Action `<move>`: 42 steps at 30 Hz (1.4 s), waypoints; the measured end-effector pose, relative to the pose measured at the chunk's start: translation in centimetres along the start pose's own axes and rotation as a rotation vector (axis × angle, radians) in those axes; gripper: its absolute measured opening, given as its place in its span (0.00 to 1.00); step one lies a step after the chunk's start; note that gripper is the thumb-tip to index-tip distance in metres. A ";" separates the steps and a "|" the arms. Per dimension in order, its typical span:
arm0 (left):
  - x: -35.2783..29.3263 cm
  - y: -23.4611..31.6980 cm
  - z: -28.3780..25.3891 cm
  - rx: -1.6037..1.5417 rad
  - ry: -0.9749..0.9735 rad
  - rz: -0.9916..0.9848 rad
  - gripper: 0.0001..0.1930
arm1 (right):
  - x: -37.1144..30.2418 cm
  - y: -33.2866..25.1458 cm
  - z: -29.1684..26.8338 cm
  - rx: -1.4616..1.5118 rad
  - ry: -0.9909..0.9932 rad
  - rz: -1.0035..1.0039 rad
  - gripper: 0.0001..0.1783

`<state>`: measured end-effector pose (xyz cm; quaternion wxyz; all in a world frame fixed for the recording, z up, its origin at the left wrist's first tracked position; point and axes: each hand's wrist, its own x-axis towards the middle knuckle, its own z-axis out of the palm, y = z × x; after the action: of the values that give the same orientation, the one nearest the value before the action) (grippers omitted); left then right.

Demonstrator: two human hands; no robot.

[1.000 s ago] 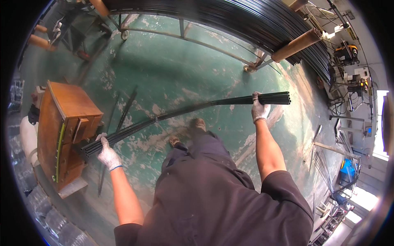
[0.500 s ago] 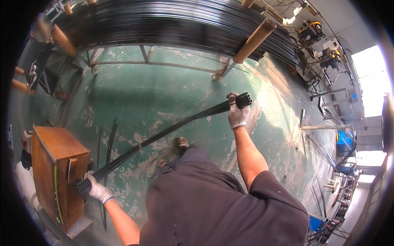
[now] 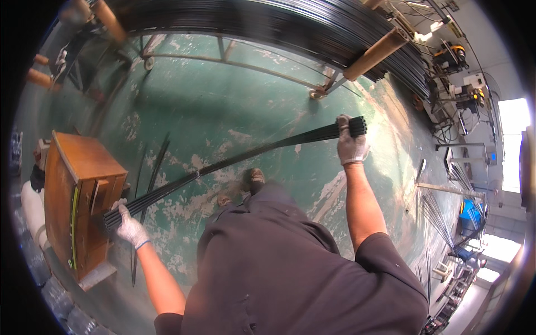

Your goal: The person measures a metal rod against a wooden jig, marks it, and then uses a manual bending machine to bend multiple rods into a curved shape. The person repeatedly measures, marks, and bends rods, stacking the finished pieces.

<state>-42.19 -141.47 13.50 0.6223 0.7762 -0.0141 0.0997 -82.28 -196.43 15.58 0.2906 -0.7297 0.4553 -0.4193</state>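
Note:
A bundle of long thin black tubes [image 3: 245, 157] stretches across in front of my body, its right end higher in the picture than its left. My left hand [image 3: 132, 228], in a whitish work glove with a blue cuff edge, grips the bundle close to its left end. Near the other end my right hand [image 3: 352, 143], gloved as well, is wrapped round the tubes, whose open round ends show just past the fingers. Both arms are spread wide, and the bundle looks slightly bowed between them.
Ahead stands a wheeled metal rack [image 3: 234, 60] loaded with many dark tubes, with brown-wrapped posts [image 3: 377, 54]. A wooden cabinet [image 3: 84, 162] is at my left. Loose dark bars [image 3: 153, 176] lie on the worn green floor. Machines [image 3: 452, 58] line the right wall, near a blue bin [image 3: 470, 212].
My right hand has moved right and slightly up in the picture with its end of the tubes; the left end has risen. The rack and cabinet have shifted as my view turned.

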 end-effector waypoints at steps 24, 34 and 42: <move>-0.9 0.4 1.5 -0.046 0.150 -0.032 0.09 | 1.7 2.5 -1.1 0.032 -0.043 0.114 0.17; -1.1 -0.2 1.1 -0.055 0.145 -0.023 0.07 | 6.5 -9.7 -5.4 -0.463 -0.292 0.165 0.22; -1.4 1.0 1.1 0.126 0.134 0.035 0.09 | 14.7 -8.9 -4.0 -0.328 -0.650 0.127 0.15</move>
<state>-43.51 -142.89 13.99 0.5699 0.8051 0.0203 0.1630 -78.58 -206.25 29.72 0.3249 -0.8319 0.4446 -0.0683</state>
